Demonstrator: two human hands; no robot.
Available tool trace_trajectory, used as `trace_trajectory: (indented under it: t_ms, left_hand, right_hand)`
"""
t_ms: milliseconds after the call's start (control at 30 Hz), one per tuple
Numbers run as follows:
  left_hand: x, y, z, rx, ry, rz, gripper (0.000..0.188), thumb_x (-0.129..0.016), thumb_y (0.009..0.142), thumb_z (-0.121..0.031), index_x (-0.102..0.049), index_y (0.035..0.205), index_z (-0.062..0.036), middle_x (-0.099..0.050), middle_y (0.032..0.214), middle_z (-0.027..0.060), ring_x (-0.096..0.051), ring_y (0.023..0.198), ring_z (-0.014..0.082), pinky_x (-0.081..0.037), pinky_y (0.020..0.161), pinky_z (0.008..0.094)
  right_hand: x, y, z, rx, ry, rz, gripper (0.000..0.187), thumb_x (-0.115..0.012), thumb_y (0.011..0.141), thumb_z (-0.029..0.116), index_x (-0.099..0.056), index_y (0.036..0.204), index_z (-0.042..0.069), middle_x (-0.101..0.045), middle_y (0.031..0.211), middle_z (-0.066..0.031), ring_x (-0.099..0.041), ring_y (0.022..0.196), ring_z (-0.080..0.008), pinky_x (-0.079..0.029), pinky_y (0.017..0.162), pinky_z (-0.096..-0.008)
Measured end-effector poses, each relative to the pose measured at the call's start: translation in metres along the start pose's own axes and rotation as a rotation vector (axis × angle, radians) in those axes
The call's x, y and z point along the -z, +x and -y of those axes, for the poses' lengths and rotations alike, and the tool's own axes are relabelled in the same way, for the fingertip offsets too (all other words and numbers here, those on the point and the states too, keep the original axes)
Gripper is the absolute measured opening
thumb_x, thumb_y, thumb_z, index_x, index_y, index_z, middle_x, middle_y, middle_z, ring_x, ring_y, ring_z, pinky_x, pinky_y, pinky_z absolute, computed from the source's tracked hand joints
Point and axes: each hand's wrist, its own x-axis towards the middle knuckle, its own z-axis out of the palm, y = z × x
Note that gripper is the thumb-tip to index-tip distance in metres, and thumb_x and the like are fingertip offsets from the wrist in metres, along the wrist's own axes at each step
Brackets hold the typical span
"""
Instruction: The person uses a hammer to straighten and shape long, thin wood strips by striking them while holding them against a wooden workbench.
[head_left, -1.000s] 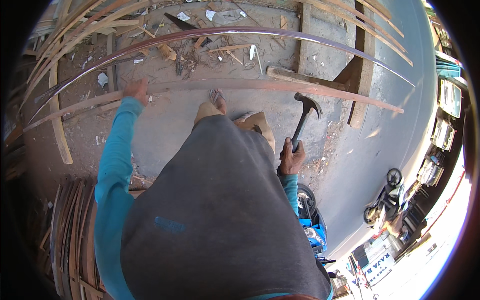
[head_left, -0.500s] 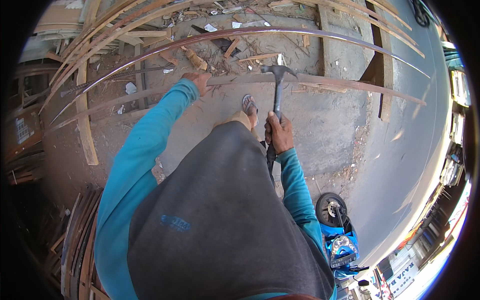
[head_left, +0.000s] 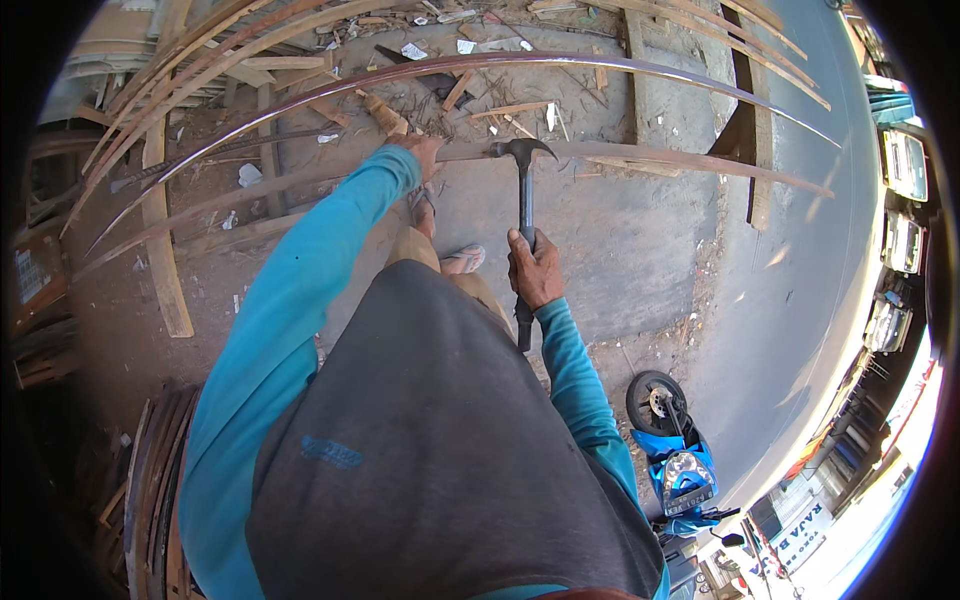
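My right hand (head_left: 537, 268) is wrapped round the handle of a claw hammer (head_left: 526, 205) with a dark steel head. The hammer stands nearly straight out from me, and its head overlaps a long, thin wooden strip (head_left: 700, 159); whether they touch I cannot tell. Just left of the hammer head, my left hand (head_left: 420, 150) is closed on the same strip, its fingertips partly hidden. The strip runs across the view from left to right over the wooden supports. Beyond it lies a second long strip (head_left: 480, 60), reddish brown and shiny.
Wooden beams (head_left: 757, 150) cross under the strips at right, and another beam (head_left: 160, 230) at left. Scraps and a wood offcut (head_left: 383, 114) litter the ground beyond. Stacked boards (head_left: 150, 490) stand at lower left. A blue motorbike (head_left: 675, 465) is parked at lower right.
My left hand has moved to the right along the strip, closer to the hammer. The hammer in my right hand has shifted slightly left. My feet have stepped leftward, and both now show.
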Motion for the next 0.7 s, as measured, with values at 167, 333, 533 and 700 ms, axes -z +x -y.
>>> trace_trajectory:
  t_ms: [167, 333, 533, 700]
  left_hand:
    - [-0.003, 0.000, 0.003, -0.001, -0.035, 0.024, 0.042, -0.066, 0.087, -0.042, -0.062, 0.119, -0.0141, -0.069, 0.111, 0.0164, -0.065, 0.107, 0.0356, -0.050, 0.093, 0.0481]
    - [0.006, -0.005, 0.001, -0.024, -0.042, 0.029, 0.040, -0.067, 0.087, -0.039, -0.062, 0.117, -0.0129, -0.069, 0.110, 0.0178, -0.065, 0.107, 0.0361, -0.050, 0.092, 0.0484]
    - [-0.009, 0.005, 0.013, -0.011, -0.042, -0.024, 0.037, -0.070, 0.084, -0.034, -0.064, 0.114, -0.0136, -0.071, 0.102, 0.0181, -0.066, 0.101, 0.0376, -0.051, 0.089, 0.0489]
    - [0.006, -0.004, 0.004, -0.019, -0.058, 0.136, 0.040, -0.060, 0.092, -0.034, -0.057, 0.125, -0.0125, -0.067, 0.117, 0.0188, -0.062, 0.113, 0.0367, -0.044, 0.101, 0.0485]
  right_hand:
    - [-0.016, -0.034, 0.052, 0.285, -0.315, -0.312, 0.034, -0.063, 0.095, 0.031, -0.051, 0.085, 0.002, -0.048, 0.059, -0.0059, -0.045, 0.054, -0.0142, -0.039, 0.051, -0.0323]
    - [-0.024, -0.028, 0.042, 0.316, -0.443, -0.369, 0.029, -0.062, 0.095, 0.026, -0.048, 0.087, 0.002, -0.053, 0.061, -0.0175, -0.053, 0.052, -0.0329, -0.043, 0.053, -0.0411]
    - [-0.028, -0.033, 0.072, 0.230, -0.499, -0.308, 0.027, -0.063, 0.094, 0.025, -0.050, 0.089, 0.001, -0.057, 0.067, -0.0203, -0.056, 0.059, -0.0370, -0.046, 0.059, -0.0417]
    - [-0.029, -0.039, 0.069, 0.483, -0.275, -0.508, 0.024, -0.063, 0.094, 0.020, -0.050, 0.091, 0.001, -0.058, 0.069, -0.0218, -0.058, 0.062, -0.0373, -0.048, 0.060, -0.0388]
